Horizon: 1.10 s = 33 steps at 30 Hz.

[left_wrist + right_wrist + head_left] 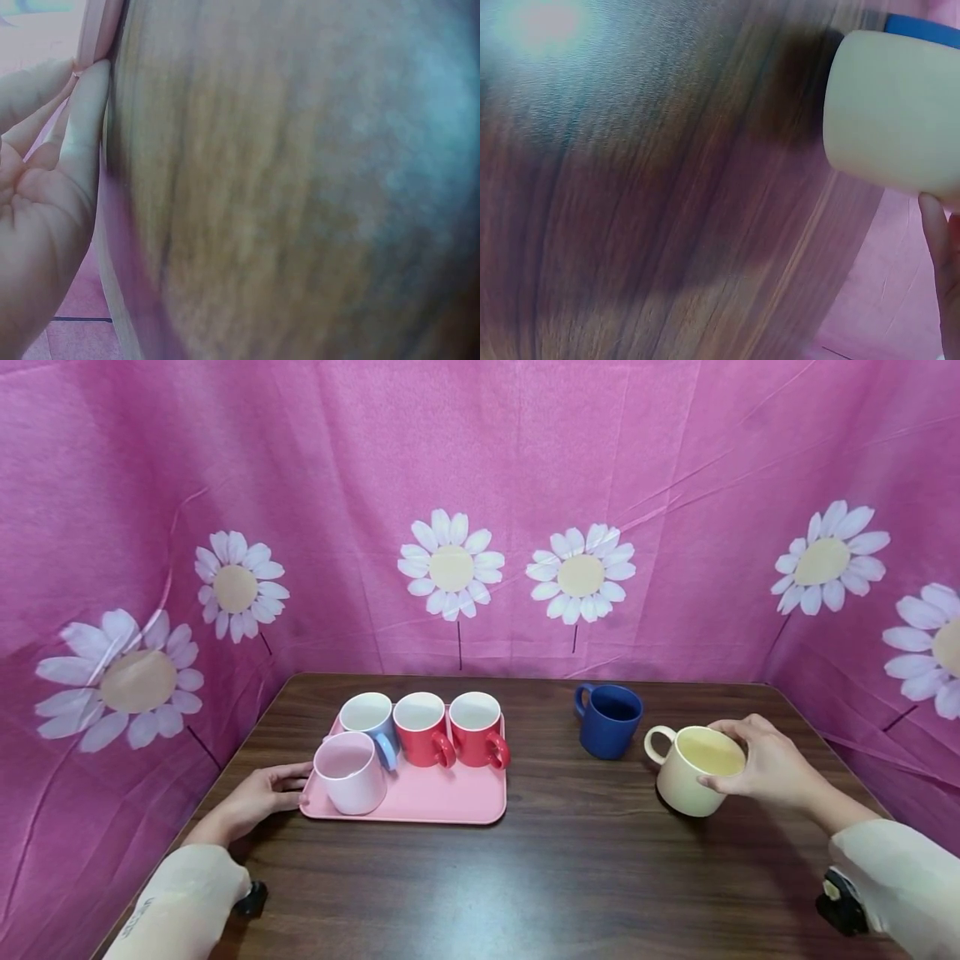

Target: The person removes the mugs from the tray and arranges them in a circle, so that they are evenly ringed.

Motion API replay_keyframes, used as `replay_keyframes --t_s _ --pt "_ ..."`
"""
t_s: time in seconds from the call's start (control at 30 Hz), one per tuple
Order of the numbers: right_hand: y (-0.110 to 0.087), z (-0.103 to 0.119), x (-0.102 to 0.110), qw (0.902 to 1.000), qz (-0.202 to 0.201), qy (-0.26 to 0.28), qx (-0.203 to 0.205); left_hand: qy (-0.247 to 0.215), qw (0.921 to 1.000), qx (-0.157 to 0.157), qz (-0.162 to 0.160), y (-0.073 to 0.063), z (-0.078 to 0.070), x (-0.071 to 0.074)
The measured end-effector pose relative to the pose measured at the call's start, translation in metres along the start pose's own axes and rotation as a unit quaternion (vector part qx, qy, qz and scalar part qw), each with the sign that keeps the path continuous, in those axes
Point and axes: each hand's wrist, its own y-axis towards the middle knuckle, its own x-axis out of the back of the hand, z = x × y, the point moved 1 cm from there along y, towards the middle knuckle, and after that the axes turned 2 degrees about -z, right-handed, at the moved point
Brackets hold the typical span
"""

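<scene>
At the right of the head view my right hand grips a pale yellow mug across its rim, thumb on the near side and fingers on the far side. The mug tilts a little, its handle pointing left, close over the table. In the right wrist view the mug shows from the side, a fingertip against it. My left hand pinches the left edge of a pink tray; the left wrist view shows fingertips at the tray's edge. On the tray stand a pink mug, a light blue mug and two red mugs.
A dark blue mug stands behind and left of the yellow one, handle to the left. The brown wooden table is bounded at the back and sides by a pink curtain with daisies.
</scene>
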Motion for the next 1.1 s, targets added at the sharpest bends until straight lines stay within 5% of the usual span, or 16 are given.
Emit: replay_keyframes --t_s 0.6,1.1 --pt "0.017 0.003 -0.016 0.9886 -0.006 -0.008 -0.15 0.005 1.0 0.004 -0.008 0.0 0.0 -0.001" --pt "0.028 0.026 -0.036 0.9628 -0.009 -0.001 -0.27 0.008 0.9998 0.014 -0.009 -0.001 -0.001 -0.001"
